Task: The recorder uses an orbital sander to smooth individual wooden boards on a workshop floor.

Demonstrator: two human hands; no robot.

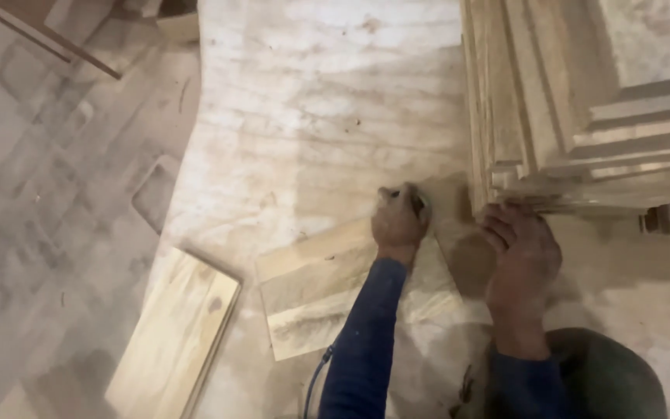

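Observation:
My left hand point(397, 219) is closed around a small dark object with a pale tip, held over the far edge of a flat wooden board point(312, 291) lying on the plywood surface. What the object is cannot be made out. My right hand point(523, 256) rests with curled fingers against the bottom corner of a tall stack of wooden boards point(537, 101) at the right. Both arms wear dark blue sleeves.
A second pale board point(176, 337) overhangs the plywood sheet point(312, 101) at the lower left. A dusty floor point(48, 217) lies to the left, with timber pieces point(56, 35) at the top left. A thin cable point(316, 380) hangs near my left arm.

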